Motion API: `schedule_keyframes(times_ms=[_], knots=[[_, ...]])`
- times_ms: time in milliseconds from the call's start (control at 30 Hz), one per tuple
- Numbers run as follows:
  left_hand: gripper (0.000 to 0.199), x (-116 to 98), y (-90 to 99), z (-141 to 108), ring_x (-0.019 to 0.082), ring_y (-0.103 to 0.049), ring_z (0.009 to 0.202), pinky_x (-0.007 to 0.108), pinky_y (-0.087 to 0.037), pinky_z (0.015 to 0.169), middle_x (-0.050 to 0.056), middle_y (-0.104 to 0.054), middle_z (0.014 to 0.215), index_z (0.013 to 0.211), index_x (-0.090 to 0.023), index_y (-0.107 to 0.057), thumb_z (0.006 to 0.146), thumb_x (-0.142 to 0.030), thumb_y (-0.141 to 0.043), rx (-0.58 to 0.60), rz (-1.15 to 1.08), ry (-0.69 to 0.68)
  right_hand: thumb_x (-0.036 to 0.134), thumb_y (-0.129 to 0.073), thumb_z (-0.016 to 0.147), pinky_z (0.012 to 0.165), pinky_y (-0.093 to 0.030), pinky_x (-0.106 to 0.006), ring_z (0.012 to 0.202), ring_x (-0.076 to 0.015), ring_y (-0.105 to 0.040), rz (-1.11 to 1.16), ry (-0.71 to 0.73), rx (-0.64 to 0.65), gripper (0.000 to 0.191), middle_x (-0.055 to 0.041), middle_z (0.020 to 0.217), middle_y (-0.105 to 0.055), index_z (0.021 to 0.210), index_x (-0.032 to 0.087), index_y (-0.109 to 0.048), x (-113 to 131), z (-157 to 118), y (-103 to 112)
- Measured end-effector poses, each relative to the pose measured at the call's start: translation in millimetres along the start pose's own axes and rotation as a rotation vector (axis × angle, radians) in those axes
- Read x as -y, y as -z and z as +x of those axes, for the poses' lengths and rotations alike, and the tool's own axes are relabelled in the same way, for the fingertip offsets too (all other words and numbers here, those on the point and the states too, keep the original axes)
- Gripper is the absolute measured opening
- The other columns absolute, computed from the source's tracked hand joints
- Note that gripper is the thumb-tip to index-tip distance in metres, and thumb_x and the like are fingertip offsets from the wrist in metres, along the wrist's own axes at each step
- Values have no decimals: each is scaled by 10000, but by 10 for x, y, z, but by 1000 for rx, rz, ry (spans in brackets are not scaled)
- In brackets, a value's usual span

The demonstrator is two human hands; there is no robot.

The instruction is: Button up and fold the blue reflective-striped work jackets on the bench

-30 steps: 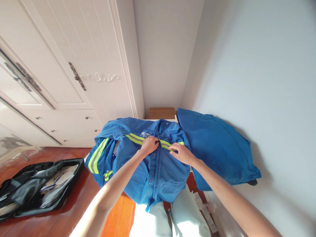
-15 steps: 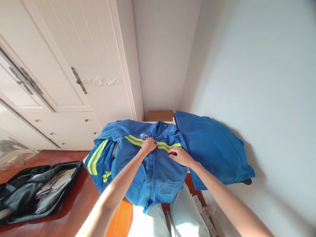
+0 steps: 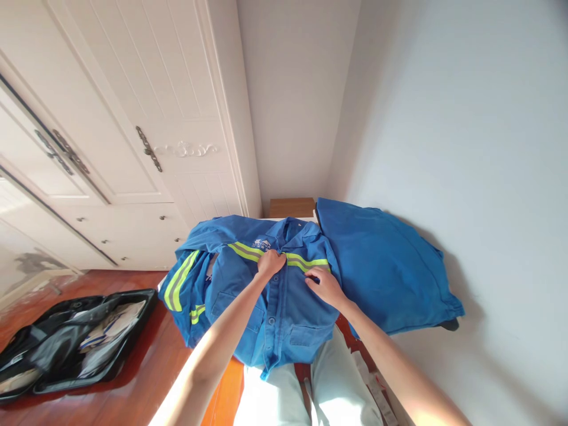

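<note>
A blue work jacket (image 3: 302,305) with yellow-and-grey reflective bands lies front side up before me, collar at the far end. Its button front runs down the middle. My left hand (image 3: 270,264) is closed on the front placket at chest height, just below the collar. To its right, my right hand (image 3: 326,285) rests over the jacket's other chest panel by the band. Its fingers are loosely curled, with a small gap between thumb and forefinger. One jacket sleeve (image 3: 181,284) lies folded at the left.
Beside the jacket a blue fabric piece (image 3: 390,266) leans along the wall. An open black suitcase (image 3: 128,343) with clothes sits on the wooden floor at left. White wardrobe doors (image 3: 186,118) stand behind it. A brown wooden box (image 3: 291,207) is beyond the collar.
The view has shifted slightly, so everything sits a little further right. My left hand stays on the placket. My right hand stays by the band, nearly unmoved against the jacket.
</note>
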State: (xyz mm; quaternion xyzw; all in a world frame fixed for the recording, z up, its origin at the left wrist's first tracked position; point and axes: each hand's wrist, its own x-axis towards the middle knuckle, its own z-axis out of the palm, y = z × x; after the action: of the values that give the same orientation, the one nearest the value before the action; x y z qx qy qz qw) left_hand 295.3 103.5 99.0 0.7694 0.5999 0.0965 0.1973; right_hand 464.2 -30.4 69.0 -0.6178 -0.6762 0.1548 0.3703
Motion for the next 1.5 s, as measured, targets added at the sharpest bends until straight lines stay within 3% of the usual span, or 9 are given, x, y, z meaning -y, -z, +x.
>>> schedule_keyframes(times_ms=[133,400,800,1000,1200,1300,1367,1433,1500], knots=[[373,15,15,55,282,-697,903,301,-495,708,129,-737,875,769,-161,-720,878,-418,-472,37,-20,-15,198,-567,855,900,-475,-369,974,-229,-634,-40,-6,-18,139,-69,984,-703,920,197,-690,14,-12,-42],[389,35,8,217,304,-693,970,316,-518,747,169,-731,1029,918,-117,-739,791,-452,-588,70,-49,51,206,-520,872,910,-461,-401,994,-250,-605,-100,3,-27,145,-68,979,-674,930,202,-653,47,-62,-82],[415,-111,-25,89,326,-681,991,340,-511,746,190,-720,1053,968,-123,-725,761,-469,-626,54,-24,109,190,-503,874,909,-454,-422,986,-266,-589,-196,12,-58,125,-76,964,-659,918,198,-619,68,-74,-162],[404,-187,-83,-39,344,-657,1038,404,-466,855,205,-708,1080,1013,-103,-710,837,-406,-510,-50,8,98,177,-502,863,894,-468,-418,970,-258,-594,-179,45,-83,121,-70,947,-654,906,206,-612,82,-92,-153],[333,-125,-141,-119,304,-674,952,399,-437,865,144,-732,952,889,-152,-699,881,-376,-453,-164,21,24,218,-524,845,913,-483,-450,967,-259,-608,-75,14,-89,112,-73,960,-659,923,213,-605,33,-89,-174],[346,-79,-125,-129,282,-675,922,376,-438,854,119,-732,899,841,-165,-686,911,-370,-416,-158,-16,6,282,-554,839,843,-547,-408,924,-227,-644,161,-62,-137,313,-97,1089,-636,1143,211,-543,-32,-85,-98],[347,-48,-102,-134,271,-677,893,347,-447,807,112,-727,866,821,-167,-679,918,-354,-403,-127,-42,-2,319,-538,861,805,-570,-386,986,-230,-644,219,-61,-252,431,-136,1209,-580,1271,207,-460,-63,-76,41],[344,-9,-67,-130,258,-677,848,314,-452,732,99,-721,839,805,-172,-672,920,-346,-399,-96,-62,-14,313,-514,878,868,-551,-410,1106,-256,-602,90,-31,-378,444,-162,1281,-532,1303,204,-447,-84,-45,238],[345,40,-8,-105,234,-673,788,283,-442,658,78,-715,808,774,-181,-664,922,-349,-403,-58,-81,-38,272,-527,856,935,-507,-438,1142,-282,-578,-115,-57,-422,453,-178,1288,-533,1298,185,-477,-109,22,448]])
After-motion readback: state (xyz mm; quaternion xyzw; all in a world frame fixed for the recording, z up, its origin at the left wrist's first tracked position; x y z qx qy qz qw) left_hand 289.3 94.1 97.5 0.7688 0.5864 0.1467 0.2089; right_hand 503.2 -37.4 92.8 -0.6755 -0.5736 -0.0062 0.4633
